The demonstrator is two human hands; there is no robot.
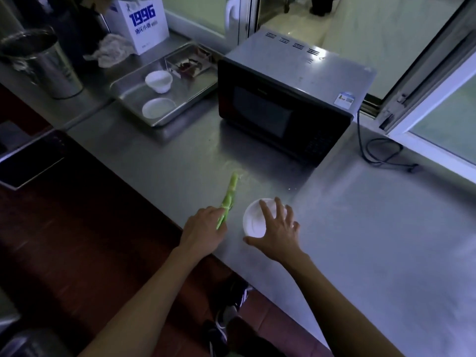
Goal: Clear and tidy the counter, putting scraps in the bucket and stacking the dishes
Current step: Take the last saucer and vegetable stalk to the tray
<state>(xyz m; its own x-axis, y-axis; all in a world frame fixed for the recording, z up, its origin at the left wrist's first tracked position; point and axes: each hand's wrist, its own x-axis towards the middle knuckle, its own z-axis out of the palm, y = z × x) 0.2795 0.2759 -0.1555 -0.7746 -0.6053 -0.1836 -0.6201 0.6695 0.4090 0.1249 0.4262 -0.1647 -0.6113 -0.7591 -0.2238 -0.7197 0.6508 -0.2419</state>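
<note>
1. Your left hand [203, 229] has its fingers curled round the green stalk [228, 199], which pokes out toward 1 o'clock over the worktop [360, 228].
2. Your right hand [277, 231] is spread open, fingers straight, over the white bowl [253, 222] just to the stalk's right.
3. The bowl sits near the worktop's front edge, so a sloppy grab could probably nudge it off.
4. The tray [128, 96] with two more dishes is way off at 11 o'clock.
5. The metal bucket [49, 70] is at 10 o'clock, a long carry; the floppy stalk might drop bits.
</note>
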